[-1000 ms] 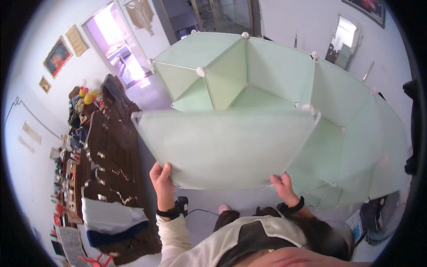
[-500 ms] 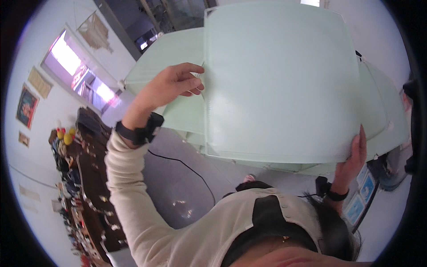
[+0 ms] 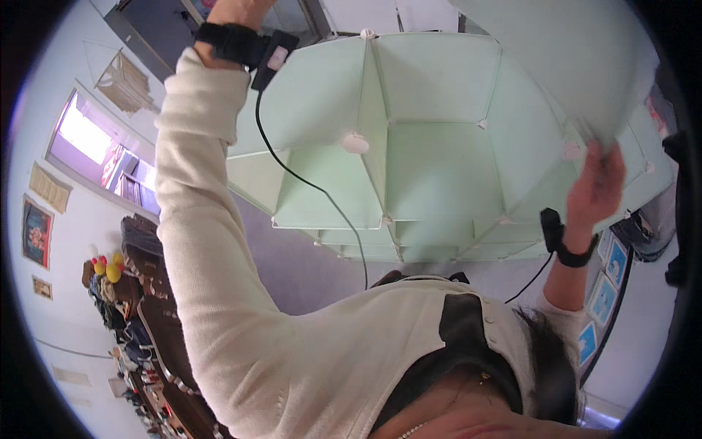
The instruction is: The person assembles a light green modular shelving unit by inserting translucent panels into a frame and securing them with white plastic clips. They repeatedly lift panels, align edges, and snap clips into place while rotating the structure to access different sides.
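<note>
A pale green translucent panel (image 3: 563,44) hangs tilted at the upper right, its lower end smeared by motion. My right hand (image 3: 599,186) grips that lower end, fingers together and partly blurred. At the top edge, only the base of my left hand (image 3: 241,11) shows; its fingers are out of the picture, so what they do is hidden. Below both hands stands a cube shelf made of pale green panels (image 3: 444,161), with open compartments. Round whitish connectors (image 3: 356,143) join the panels at their corners. Each wrist wears a black strap with a small device.
A black cable (image 3: 322,189) runs from my left wrist device across the front of the shelf. A dark brown cabinet (image 3: 172,336) covered with many small items stands at the left. Blue-and-white cards (image 3: 603,300) lie at the lower right. Grey floor (image 3: 292,256) shows before the shelf.
The panel has swung from lying over the shelf to the upper right, uncovering the compartments. My left hand has risen out of the top edge; my right hand has moved slightly up.
</note>
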A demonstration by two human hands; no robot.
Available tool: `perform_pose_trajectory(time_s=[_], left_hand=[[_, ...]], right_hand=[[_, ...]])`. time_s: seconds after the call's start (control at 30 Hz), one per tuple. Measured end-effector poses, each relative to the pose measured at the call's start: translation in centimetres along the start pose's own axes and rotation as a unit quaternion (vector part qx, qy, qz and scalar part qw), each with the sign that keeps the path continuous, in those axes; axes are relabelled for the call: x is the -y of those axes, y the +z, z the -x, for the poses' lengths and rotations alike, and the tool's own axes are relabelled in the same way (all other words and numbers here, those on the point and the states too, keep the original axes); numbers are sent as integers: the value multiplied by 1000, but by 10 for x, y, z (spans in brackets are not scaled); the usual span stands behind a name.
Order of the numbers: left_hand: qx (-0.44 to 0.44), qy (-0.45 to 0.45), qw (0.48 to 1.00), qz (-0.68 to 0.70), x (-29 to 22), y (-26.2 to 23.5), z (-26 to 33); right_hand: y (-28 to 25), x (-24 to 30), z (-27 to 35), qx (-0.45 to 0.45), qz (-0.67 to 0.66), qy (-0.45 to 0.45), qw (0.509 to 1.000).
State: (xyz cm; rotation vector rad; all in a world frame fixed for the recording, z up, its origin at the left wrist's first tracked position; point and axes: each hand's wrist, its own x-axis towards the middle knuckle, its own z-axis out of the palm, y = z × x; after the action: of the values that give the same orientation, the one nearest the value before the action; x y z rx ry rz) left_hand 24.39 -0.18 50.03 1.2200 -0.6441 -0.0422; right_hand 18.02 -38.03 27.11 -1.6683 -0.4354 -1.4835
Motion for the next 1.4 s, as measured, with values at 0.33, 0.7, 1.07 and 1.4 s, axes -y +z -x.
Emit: perform_pose_trajectory(time_s=[0.33,0.7,1.07,1.4], left_hand=[[-83,386,849,-351,-18,-46,96],[219,13,972,-78,-14,-62,14],[238,109,763,-590,34,-14,-104],[182,-96,648,-733,152,-243,-177]], right_hand=[[78,83,7,185,82,-292,935],[-29,-16,-69,-16,30,242,970],[-118,51,-44,35,48,171,984],[-34,-6,9,-84,-266,478,833]])
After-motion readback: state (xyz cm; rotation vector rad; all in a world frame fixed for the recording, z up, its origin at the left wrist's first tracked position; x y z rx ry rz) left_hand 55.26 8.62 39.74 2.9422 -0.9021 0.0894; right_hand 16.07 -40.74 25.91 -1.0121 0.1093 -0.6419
